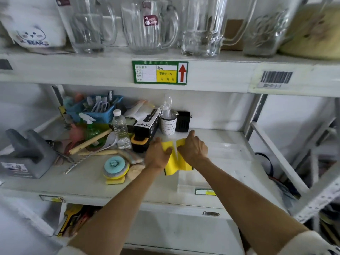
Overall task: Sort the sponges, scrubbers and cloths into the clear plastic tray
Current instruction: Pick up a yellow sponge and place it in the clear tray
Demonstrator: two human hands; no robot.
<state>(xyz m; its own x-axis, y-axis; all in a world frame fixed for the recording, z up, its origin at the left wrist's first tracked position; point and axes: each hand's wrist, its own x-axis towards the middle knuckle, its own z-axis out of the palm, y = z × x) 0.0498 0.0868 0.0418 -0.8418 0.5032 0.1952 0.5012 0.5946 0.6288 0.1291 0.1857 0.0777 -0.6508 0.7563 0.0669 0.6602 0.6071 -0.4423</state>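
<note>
Sponges are in both our grips: left hand [159, 153] and right hand [193, 148] each pinch a yellow sponge [173, 165] over the clear tray [217, 162]. Left of our grip, round scrubbers [115, 167] and cloths still wait. Most sorting is left.

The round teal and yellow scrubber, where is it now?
In the head view, the round teal and yellow scrubber lies left of the left hand, on a yellow sponge.

Both bare forearms reach forward, converging ahead; left hand [159, 154] knuckles up, fingers curled, thumb pinching a yellow sponge [170, 163]; right hand [193, 147] close beside it, fingers curled down over a second yellow sponge [184, 162]; light sleeve cuffs at both elbows.
</note>
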